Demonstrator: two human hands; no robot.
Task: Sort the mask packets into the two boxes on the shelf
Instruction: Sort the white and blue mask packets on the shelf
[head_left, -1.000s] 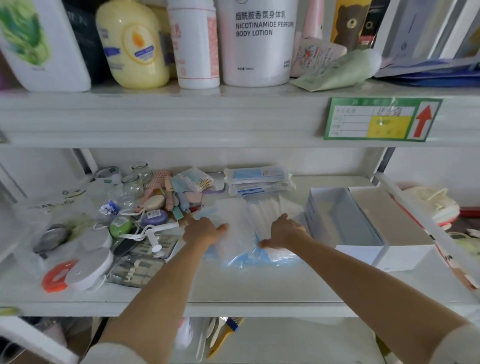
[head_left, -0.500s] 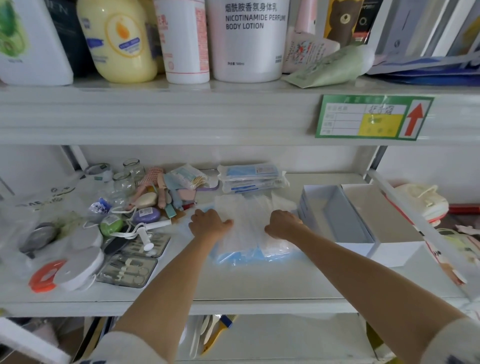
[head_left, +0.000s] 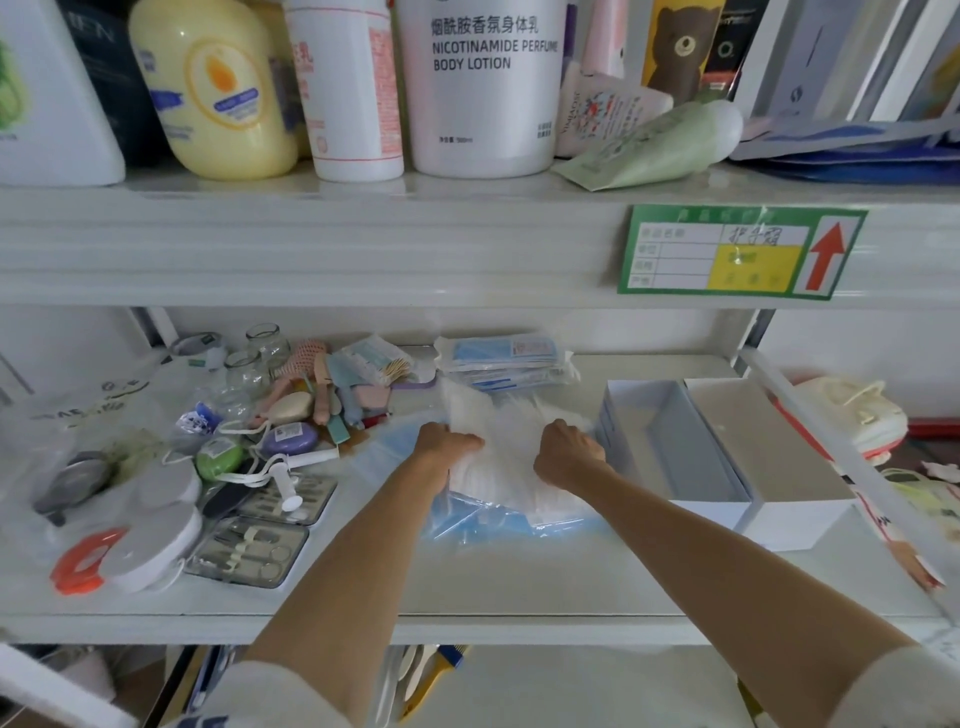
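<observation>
Left hand (head_left: 448, 443) and right hand (head_left: 565, 451) each curl closed around the sides of a heap of white mask packets (head_left: 506, 457) lying mid-shelf on blue packets (head_left: 483, 522). Two open white boxes (head_left: 727, 457) sit just right. The white shelf (head_left: 519, 582) holds cluttered toiletries (head_left: 244, 441) left; lotion bottles (head_left: 480, 88) stand on the shelf above.

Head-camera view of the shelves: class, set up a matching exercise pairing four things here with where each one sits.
Things:
1. body lotion bottle
2. white boxes
3. manicure kit
4. white mask packets

Places:
A. lower shelf, between the two hands
B. lower shelf, right of the hands
C. upper shelf
D. lower shelf, left of the hands, near the front edge

Pairs: 1-C, 2-B, 3-D, 4-A
</observation>
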